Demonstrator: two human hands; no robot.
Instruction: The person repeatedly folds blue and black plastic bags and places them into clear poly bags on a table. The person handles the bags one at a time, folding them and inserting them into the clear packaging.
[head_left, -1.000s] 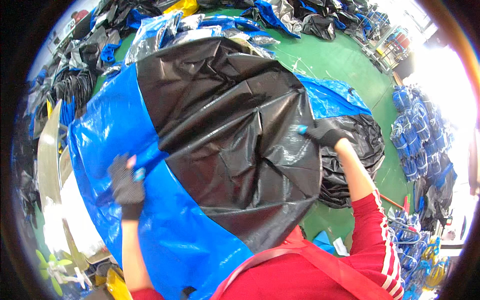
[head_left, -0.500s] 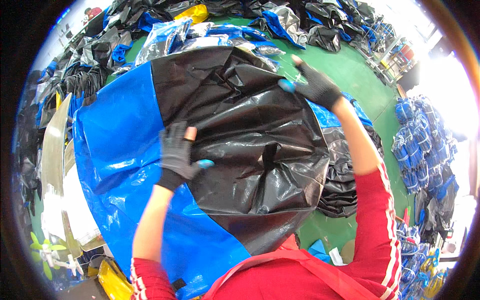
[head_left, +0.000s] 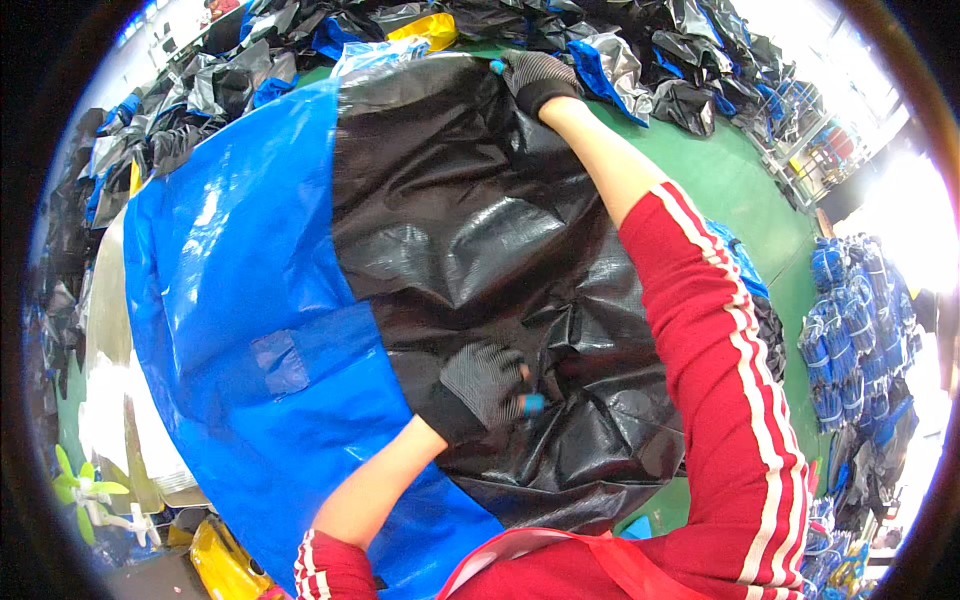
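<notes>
A large glossy tarpaulin piece (head_left: 250, 230), blue on the left and black on the right, spreads out in front of me. A blue patch with a small square is on its blue part. My right hand (head_left: 538, 78), in a grey-black glove with bare fingertips, is closed at the far black edge; blue wrapping shows on its thumb. Lower down, over the black part, my left hand (head_left: 487, 390) has its fingers curled in toward its blue-wrapped thumb. Creased black material lies right by those fingertips, and the hand partly hides what is under it.
Piles of black, grey and blue pieces (head_left: 610, 75) line the far side, with a yellow piece (head_left: 430, 30) among them. Tied blue bundles (head_left: 855, 320) are stacked at right on the green floor (head_left: 730, 170). A small green-bladed fan (head_left: 88, 488) stands lower left.
My right hand has moved farther away and left, onto the far edge. My left hand went right and nearer, its spread fingers now curled. The tarpaulin now reaches farther away, covering the clear-wrapped packages.
</notes>
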